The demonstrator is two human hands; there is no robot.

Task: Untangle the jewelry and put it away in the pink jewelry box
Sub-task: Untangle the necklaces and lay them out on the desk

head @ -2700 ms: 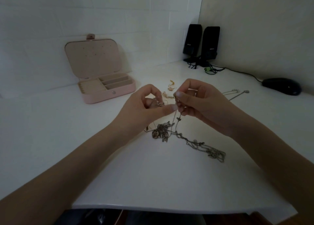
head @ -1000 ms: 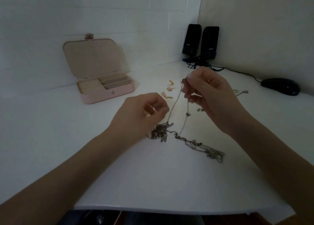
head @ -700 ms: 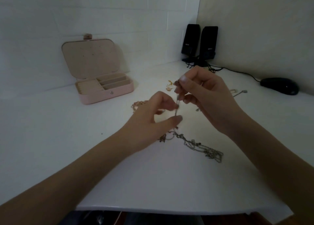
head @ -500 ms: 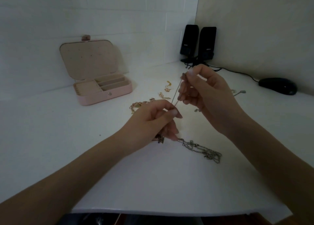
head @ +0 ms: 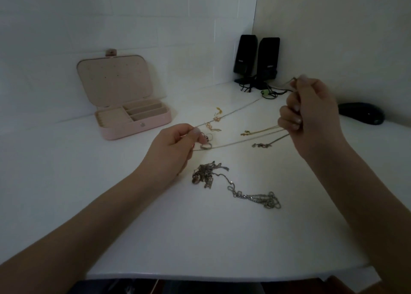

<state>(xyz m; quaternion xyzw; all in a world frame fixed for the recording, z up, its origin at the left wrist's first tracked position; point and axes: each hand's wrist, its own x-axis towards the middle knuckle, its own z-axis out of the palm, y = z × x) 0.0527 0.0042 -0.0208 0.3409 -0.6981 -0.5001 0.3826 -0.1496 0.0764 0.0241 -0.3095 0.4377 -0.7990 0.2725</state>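
A thin silver chain (head: 235, 111) is stretched taut above the white desk between my two hands. My left hand (head: 175, 147) pinches one end at the centre. My right hand (head: 311, 115) grips the other end, raised at the right. A tangled heap of dark chains (head: 205, 173) lies below my left hand, with a silver link chain (head: 255, 198) trailing to the right. The pink jewelry box (head: 135, 124) stands open at the back left, its compartments showing. Small gold pieces (head: 214, 122) and a ring (head: 205, 146) lie between the hands.
Two black speakers (head: 255, 60) with cables stand in the back corner. A black mouse (head: 361, 115) lies at the far right. Two more thin chains (head: 262, 131) lie near my right hand. The desk's front edge (head: 222, 273) runs along the bottom.
My hands have pulled apart: the right hand went up and to the right, the left stayed near the centre, and the thin chain now runs free of the tangled heap.
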